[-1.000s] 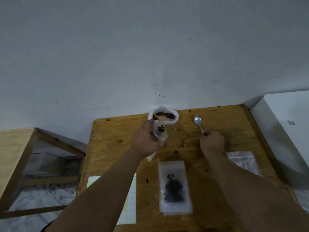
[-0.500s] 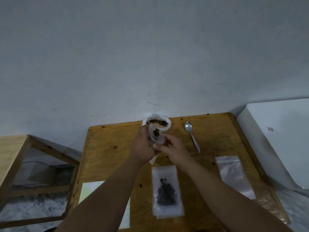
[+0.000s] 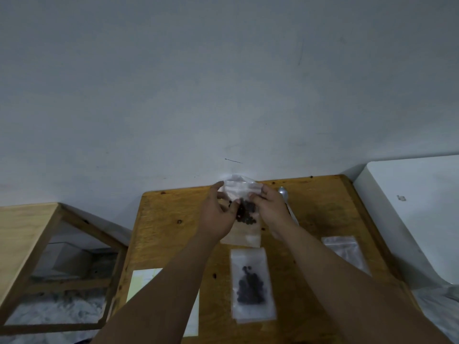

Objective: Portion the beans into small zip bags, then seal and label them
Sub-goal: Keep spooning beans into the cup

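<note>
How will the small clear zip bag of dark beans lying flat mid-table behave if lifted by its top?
The small clear plastic zip bag looks thin and limp, so it will probably sag. Its dark beans sit in a loose cluster, likely to slide to the low end. The glossy film may slip from a light grip.
</note>
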